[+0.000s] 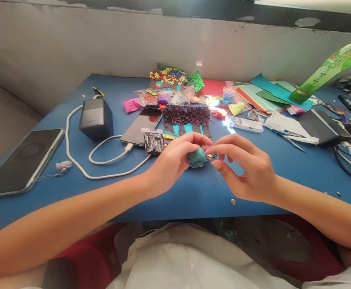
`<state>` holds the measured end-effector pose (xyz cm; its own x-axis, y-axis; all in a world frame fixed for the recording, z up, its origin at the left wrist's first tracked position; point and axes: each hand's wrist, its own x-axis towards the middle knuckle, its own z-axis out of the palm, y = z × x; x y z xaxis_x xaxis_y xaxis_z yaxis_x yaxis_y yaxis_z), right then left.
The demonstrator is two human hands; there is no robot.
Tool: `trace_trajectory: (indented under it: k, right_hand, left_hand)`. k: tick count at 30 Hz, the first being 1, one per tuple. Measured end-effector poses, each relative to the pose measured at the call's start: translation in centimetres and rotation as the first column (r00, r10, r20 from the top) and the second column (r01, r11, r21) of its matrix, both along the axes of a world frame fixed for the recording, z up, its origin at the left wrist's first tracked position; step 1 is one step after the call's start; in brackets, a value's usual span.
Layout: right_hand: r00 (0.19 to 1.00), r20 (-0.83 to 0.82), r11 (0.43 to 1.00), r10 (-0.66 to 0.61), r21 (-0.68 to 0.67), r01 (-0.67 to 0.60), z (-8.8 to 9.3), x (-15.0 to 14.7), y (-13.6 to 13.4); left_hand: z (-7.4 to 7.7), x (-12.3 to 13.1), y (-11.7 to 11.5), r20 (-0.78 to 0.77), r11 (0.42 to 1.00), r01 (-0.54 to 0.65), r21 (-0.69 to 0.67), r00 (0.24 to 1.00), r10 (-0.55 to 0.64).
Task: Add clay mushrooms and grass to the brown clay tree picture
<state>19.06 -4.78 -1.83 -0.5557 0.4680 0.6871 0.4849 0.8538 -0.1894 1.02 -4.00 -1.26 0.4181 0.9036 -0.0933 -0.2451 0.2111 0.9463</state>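
Observation:
Near the table's front edge, my left hand [179,158] is wrapped round a teal lump [197,157], which looks like soft clay. My right hand [244,166] is just to the right of the lump, its thumb and fingers curved toward it; whether anything small is between the fingertips cannot be made out. Behind both hands lies a craft piece [187,118] with dark purple petal shapes over brown and light blue strips. Its lower part is hidden by my hands. A small bag of black material [153,141] sits left of my left hand.
On the blue table [118,200] are a phone [23,160], a black charger block [95,119] with a white cable, and a second phone [142,126]. Colored clay bags and another craft piece [167,80] lie behind. Rightward are paper sheets [256,98], a green bottle [328,72] and glasses [349,162].

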Motion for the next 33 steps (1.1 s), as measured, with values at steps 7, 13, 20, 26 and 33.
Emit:
trace_trajectory:
  k: [7, 13, 20, 26, 33]
  right_hand:
    - [0.997, -0.078, 0.999, 0.003, 0.045, 0.001, -2.0, 0.1, 0.6]
    - [0.993, -0.111, 0.999, 0.032, 0.021, -0.030, -2.1, 1.1, 0.7]
    - [0.975, -0.184, 0.992, 0.123, 0.006, -0.124, -2.2, 1.3, 1.4]
    - [0.993, -0.066, 0.991, 0.094, 0.103, -0.087, -2.8, 1.1, 1.7]
    - [0.983, -0.086, 0.985, 0.159, -0.051, -0.164, -2.8, 1.1, 1.6]
  left_hand:
    - [-1.5, 0.3, -0.3, 0.031, 0.999, 0.055, -0.002, 0.998, -0.055]
    - [-1.2, 0.1, 0.0, -0.149, 0.978, 0.199, 0.068, 0.971, -0.188]
    - [-0.5, -0.1, 0.7, -0.221, 0.976, 0.207, 0.061, 0.957, -0.189]
    - [-1.0, 0.3, 0.2, -0.209, 0.991, 0.132, 0.025, 0.970, -0.124]
    - [-1.7, 0.3, -0.7, -0.271, 0.944, 0.309, 0.117, 0.924, -0.269]
